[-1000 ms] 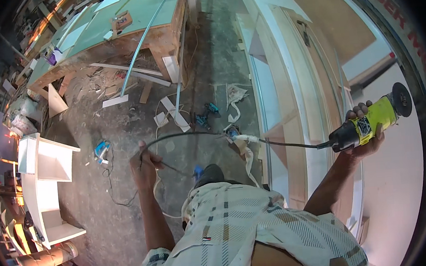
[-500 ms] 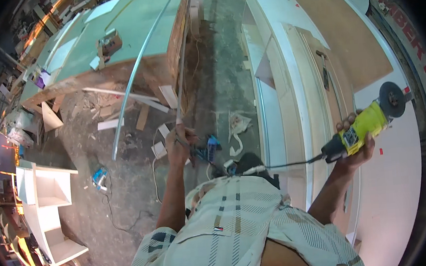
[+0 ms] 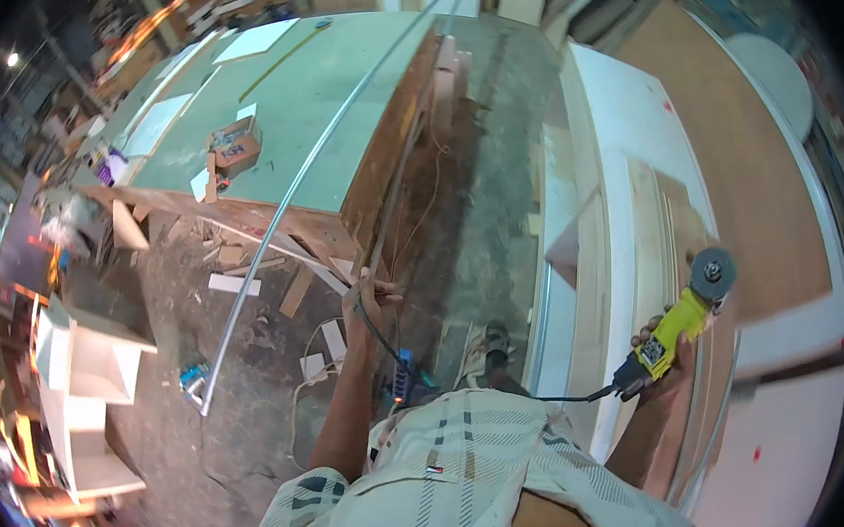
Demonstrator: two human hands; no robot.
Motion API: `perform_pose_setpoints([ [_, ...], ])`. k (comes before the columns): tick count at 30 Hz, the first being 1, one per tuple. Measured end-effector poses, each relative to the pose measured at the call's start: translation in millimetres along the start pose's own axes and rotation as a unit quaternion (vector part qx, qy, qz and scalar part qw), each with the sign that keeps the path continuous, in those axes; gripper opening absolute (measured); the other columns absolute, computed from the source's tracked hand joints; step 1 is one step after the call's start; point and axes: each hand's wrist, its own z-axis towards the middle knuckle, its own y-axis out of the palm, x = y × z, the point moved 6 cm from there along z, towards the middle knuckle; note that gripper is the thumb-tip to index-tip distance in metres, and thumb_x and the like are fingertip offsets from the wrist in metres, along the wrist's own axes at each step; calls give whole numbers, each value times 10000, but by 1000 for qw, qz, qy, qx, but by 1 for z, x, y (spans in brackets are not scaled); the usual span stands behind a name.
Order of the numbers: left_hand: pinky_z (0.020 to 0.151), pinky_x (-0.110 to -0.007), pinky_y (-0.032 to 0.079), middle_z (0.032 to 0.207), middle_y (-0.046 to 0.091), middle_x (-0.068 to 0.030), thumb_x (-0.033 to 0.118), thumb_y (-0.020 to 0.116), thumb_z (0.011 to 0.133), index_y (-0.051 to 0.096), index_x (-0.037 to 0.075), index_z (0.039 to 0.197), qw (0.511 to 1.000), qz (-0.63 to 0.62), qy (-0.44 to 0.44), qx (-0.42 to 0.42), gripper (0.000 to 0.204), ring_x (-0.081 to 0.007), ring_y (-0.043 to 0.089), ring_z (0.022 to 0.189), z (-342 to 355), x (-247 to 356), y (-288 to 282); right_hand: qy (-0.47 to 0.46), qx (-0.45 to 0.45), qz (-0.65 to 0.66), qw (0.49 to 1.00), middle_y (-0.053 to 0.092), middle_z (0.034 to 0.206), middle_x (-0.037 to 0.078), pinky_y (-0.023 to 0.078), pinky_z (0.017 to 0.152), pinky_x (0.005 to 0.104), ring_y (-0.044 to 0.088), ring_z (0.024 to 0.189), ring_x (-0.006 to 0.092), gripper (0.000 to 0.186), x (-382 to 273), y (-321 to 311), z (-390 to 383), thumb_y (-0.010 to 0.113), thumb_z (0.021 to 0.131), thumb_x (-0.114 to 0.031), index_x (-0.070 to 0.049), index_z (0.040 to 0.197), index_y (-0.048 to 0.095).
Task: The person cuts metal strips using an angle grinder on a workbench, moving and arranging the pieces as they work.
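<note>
1. The right hand (image 3: 671, 380) was closed around the body of the yellow-green grinder (image 3: 673, 331), with fingers on one side and thumb on the other. Such a grip probably served to keep a heavy tool from turning.

2. The grinder was at the person's right side, in front of the long boards (image 3: 635, 192). Its disc (image 3: 712, 273) pointed up and away from the shirt (image 3: 428, 471), perhaps for safety of the body and of the cord.

3. The left hand (image 3: 370, 292) was held well apart from the disc, its fingers bent almost closed on a dark cord (image 3: 380, 336). Lifting it so likely kept this part off the floor (image 3: 240, 347).

4. The grinder's lead (image 3: 581, 397) ran from its rear end toward the shirt. Whether it was the same cord as in the left hand, one could not tell.

5. A long metal tube (image 3: 302, 184) lay slantwise across the view of the green desk (image 3: 369, 89); its support could not be judged.

6. On the desk stood an open cardboard box (image 3: 237, 151), seemingly to keep small things together.
</note>
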Motion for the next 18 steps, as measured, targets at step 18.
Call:
perform_pose_setpoints([
  [18,679,-306,514,795,671,-101,415,458,1061,677,-16,845,985,-8,72,157,530,-162,643,714,266,-1,175,217,-129,51,966,641,959,181,571,793,438,671,849,301,578,121,89,397,672,796,-242,45,1264,493],
])
